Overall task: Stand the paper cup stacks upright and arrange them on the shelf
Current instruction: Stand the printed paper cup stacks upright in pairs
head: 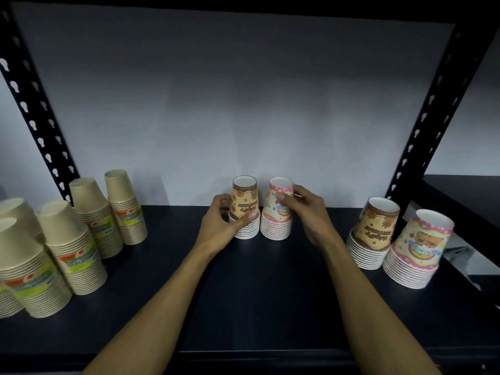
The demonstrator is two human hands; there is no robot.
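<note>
Black metal shelf (270, 293): left hand (224, 220) grips brown-printed paper cup stack (244, 209), right hand (305, 209) pinches pink-printed paper cup stack (278, 212), both upright.

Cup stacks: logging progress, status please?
Left hand grips brown stack; right hand grips pink stack. Both upright, mid-shelf. Nothing blocking.

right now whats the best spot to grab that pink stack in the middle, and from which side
Take the pink stack round its upper cup wall, above the flared band of rims, coming from its right. The brown stack stands close on its left, so that side is crowded. The right hand already grips there, while the left hand holds the brown stack.
</note>
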